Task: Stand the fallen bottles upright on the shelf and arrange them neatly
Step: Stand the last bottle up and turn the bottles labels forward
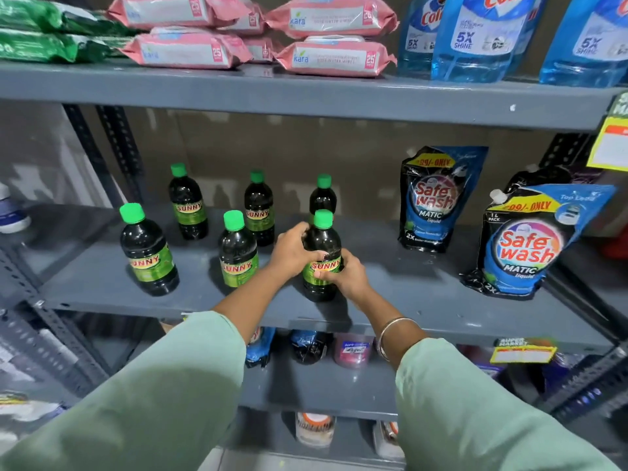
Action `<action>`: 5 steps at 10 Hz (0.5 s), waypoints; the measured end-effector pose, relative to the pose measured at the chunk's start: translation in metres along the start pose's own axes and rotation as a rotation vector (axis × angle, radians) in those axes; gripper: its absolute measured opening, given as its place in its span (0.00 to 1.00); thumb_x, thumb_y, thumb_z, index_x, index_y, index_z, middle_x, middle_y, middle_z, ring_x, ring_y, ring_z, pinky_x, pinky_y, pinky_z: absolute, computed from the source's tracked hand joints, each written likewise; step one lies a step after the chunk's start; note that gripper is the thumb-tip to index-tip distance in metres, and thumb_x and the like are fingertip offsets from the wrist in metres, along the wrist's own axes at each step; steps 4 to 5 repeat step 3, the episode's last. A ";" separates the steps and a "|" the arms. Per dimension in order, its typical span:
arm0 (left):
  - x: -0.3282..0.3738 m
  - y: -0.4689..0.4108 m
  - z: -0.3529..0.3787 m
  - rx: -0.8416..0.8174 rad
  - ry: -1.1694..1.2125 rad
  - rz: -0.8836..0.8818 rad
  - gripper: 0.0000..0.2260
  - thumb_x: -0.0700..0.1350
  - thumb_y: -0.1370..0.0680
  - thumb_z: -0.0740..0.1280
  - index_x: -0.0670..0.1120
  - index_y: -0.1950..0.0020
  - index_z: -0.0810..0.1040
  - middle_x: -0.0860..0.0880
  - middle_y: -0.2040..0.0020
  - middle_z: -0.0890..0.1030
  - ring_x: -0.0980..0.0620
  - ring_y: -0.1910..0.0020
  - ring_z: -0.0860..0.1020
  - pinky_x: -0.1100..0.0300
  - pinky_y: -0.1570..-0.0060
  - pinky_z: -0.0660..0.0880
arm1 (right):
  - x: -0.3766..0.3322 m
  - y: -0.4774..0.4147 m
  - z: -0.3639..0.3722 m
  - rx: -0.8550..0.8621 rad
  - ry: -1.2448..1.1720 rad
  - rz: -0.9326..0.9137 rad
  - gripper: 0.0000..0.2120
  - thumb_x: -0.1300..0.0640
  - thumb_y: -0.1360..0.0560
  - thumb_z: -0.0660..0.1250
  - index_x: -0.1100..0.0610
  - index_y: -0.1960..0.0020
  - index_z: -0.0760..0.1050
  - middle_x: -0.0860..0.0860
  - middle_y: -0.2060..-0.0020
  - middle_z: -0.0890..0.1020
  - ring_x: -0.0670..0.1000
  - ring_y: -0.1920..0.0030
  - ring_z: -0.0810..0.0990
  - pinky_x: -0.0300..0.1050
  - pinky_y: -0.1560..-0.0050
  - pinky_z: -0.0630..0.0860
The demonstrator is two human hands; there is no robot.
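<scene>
Several dark bottles with green caps and green "SUNNY" labels stand upright on the grey middle shelf. The front right bottle is held between both hands: my left hand wraps its left side and my right hand grips its label from the right. Another bottle stands right behind it. Front row to the left are a bottle and a bottle. Behind them stand a bottle and a bottle.
Two Safe wash pouches stand on the same shelf to the right. The shelf above carries pink wipe packs, green packs and blue refill pouches. Lower shelves hold more products. A slotted metal upright rises at the left.
</scene>
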State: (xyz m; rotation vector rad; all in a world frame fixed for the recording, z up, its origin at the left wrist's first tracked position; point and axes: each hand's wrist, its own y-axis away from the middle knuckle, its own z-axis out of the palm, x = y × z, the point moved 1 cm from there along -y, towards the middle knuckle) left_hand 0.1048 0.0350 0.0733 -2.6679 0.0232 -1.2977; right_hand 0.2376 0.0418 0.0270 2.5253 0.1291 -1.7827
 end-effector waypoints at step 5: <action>0.006 0.027 -0.001 -0.047 -0.030 0.046 0.26 0.44 0.31 0.72 0.43 0.36 0.67 0.40 0.38 0.75 0.40 0.37 0.73 0.48 0.38 0.71 | -0.012 0.031 0.004 -0.007 0.036 0.053 0.37 0.64 0.34 0.75 0.63 0.31 0.61 0.61 0.35 0.73 0.61 0.33 0.71 0.56 0.32 0.69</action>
